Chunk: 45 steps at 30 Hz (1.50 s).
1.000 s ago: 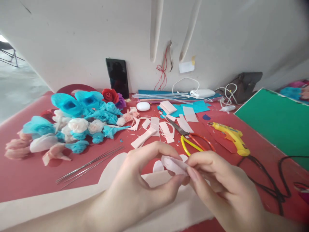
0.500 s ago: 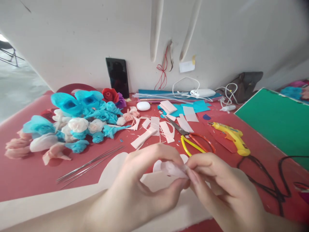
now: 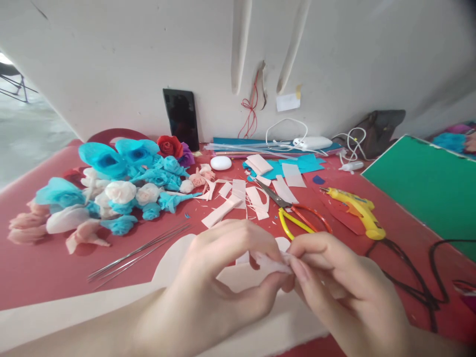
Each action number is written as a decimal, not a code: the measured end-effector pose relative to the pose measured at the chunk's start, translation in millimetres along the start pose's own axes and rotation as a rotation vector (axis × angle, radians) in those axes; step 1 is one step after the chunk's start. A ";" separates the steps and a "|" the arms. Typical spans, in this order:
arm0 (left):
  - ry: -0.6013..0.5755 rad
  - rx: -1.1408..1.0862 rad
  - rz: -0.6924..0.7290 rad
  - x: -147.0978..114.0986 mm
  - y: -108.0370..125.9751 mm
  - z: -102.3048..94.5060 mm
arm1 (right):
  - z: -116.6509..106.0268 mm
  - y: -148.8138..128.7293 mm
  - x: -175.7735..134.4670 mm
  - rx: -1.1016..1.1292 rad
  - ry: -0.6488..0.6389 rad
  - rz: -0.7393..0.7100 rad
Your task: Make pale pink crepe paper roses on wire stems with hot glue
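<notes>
Between the fingertips of both hands is a small piece of pale pink crepe paper (image 3: 273,265), bunched where they meet. My left hand (image 3: 223,277) pinches it between thumb and fingers from the left. From the right, my right hand (image 3: 334,277) is closed on its other end with thumb and forefinger. Fingers cover most of the piece, so its full shape is hidden. Under both hands lies a large pale pink paper sheet (image 3: 111,317). Just beyond the fingers rest scissors (image 3: 286,206) with one yellow and one red handle, beside cut pale paper strips (image 3: 223,210).
Blue, white and pink paper flowers (image 3: 122,191) are heaped at the left, near thin metal wires (image 3: 137,253). A yellow glue gun (image 3: 353,210) with a black cord lies right, by a green board (image 3: 427,193). A phone (image 3: 181,119) leans against the wall behind a white case (image 3: 220,162).
The left fingers have curled further over the paper, so less of it shows now. Both hands stay in nearly the same place. Everything else on the table is still.
</notes>
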State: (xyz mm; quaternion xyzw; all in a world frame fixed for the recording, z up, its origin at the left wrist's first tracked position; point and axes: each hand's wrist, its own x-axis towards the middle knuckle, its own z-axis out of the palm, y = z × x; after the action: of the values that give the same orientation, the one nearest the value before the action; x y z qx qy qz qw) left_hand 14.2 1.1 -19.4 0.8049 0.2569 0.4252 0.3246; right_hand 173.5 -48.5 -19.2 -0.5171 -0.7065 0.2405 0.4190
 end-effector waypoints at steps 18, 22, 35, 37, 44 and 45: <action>-0.011 -0.087 -0.133 -5.3 -1.8 2.1 | -0.1 -2.2 -0.1 0.173 -0.080 0.155; 0.032 -0.160 -0.184 -4.0 -3.3 4.7 | 0.6 -2.8 -0.3 0.130 -0.058 0.144; 0.041 -0.214 -0.250 -4.9 -5.4 6.8 | 6.1 2.7 0.3 0.146 0.001 0.008; 0.042 -0.200 -0.248 -4.7 -6.1 6.0 | 7.3 4.3 0.9 0.163 0.005 -0.001; 0.058 -0.104 -0.194 -5.0 -5.9 0.0 | -0.9 0.3 7.2 0.159 -0.094 0.134; 0.065 -0.087 -0.187 -5.0 -5.9 -0.5 | -2.8 -0.7 7.4 0.167 -0.112 0.148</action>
State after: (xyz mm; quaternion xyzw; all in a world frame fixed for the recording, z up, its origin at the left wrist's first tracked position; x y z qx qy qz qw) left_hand 10.4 1.8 -26.2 0.7481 0.3227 0.4298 0.3892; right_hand 174.6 -42.1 -14.7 -0.5170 -0.6663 0.3572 0.4015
